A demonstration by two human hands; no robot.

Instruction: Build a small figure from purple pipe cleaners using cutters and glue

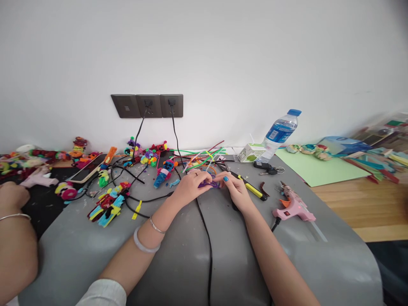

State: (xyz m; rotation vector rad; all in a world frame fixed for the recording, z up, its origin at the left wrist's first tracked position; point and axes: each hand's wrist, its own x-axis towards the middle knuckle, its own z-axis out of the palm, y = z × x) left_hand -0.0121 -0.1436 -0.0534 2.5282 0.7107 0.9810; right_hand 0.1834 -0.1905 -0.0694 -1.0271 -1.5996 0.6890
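Black cable (210,255), glue gun (293,207) near purple bundle (208,184)

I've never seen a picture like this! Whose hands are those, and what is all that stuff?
The camera sits on a person's head and looks down, so you see their own two hands. The left hand and right hand pinch a purple fuzzy piece between them, over a grey table. Around it lie colourful figures, a pink glue gun, a yellow tool, a bottle and a black cable running to wall sockets. The arm at the far left belongs to someone else.
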